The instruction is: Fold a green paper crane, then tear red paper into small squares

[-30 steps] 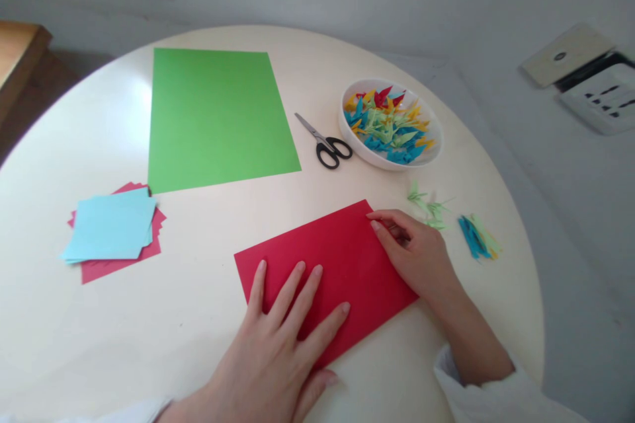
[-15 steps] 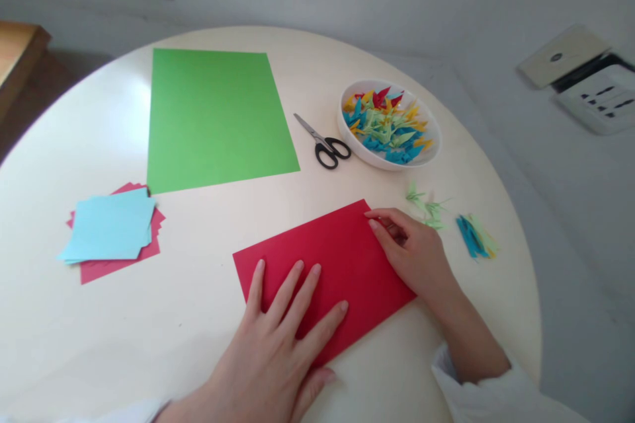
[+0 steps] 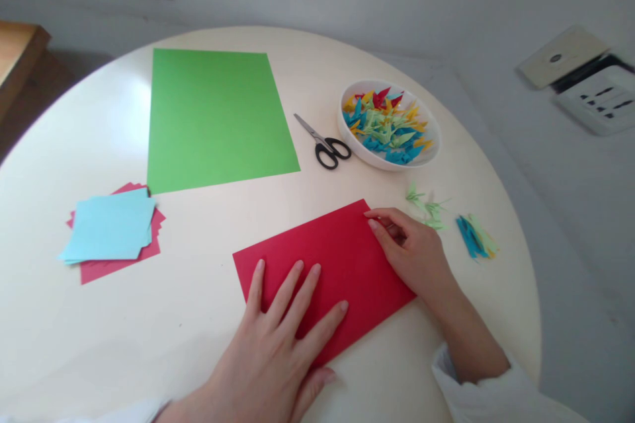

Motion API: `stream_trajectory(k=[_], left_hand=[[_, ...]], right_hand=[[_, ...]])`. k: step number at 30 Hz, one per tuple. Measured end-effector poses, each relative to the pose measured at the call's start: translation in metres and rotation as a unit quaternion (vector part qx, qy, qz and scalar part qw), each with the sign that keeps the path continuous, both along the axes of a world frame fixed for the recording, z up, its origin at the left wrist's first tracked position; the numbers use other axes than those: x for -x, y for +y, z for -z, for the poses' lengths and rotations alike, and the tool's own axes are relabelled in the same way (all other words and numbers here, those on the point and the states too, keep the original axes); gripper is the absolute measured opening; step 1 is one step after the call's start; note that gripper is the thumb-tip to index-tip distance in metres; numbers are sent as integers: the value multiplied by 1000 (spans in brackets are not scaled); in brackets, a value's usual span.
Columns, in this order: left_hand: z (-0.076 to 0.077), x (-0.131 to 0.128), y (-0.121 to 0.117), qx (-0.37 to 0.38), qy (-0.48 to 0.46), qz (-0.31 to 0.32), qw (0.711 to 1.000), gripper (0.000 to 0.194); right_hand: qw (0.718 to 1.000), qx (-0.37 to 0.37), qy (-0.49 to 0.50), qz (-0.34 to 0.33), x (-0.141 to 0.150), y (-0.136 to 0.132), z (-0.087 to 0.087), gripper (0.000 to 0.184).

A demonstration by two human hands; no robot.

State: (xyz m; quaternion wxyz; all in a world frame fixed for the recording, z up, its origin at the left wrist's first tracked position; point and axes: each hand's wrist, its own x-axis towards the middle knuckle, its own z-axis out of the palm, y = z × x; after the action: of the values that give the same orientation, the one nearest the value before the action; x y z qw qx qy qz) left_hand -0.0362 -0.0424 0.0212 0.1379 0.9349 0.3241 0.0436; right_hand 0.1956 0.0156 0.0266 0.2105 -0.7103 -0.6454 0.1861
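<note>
A sheet of red paper lies at a slant in front of me, perhaps folded, though its layers do not show clearly. Across its lower left part my left hand rests flat, fingers spread. My right hand is at the paper's right edge, near the far corner, with thumb and forefinger pinched together on the edge. The other right fingers curl under and are partly hidden. Just beyond that hand are small pale green folded paper pieces.
A green sheet lies at the back left. Scissors with black handles sit beside a white bowl of colourful folded paper cranes. Light blue paper squares top red ones at left. Blue and yellow-green folded strips lie near the right edge.
</note>
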Motion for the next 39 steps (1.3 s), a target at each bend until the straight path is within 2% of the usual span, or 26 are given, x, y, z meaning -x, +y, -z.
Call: stream_trajectory(k=[23,30,39], left_hand=[[4,0,-2,-1,-6,0,1000,58],[0,0,0,25,6,-1,1000,57],[0,-1,0,13,7,4,1000,57]], right_hand=[[1000,1,9,0,0,0,-1,23],[1000,4,14,1,-2,-1,1,22],[1000,1,5,-1,-1,0,1,22]])
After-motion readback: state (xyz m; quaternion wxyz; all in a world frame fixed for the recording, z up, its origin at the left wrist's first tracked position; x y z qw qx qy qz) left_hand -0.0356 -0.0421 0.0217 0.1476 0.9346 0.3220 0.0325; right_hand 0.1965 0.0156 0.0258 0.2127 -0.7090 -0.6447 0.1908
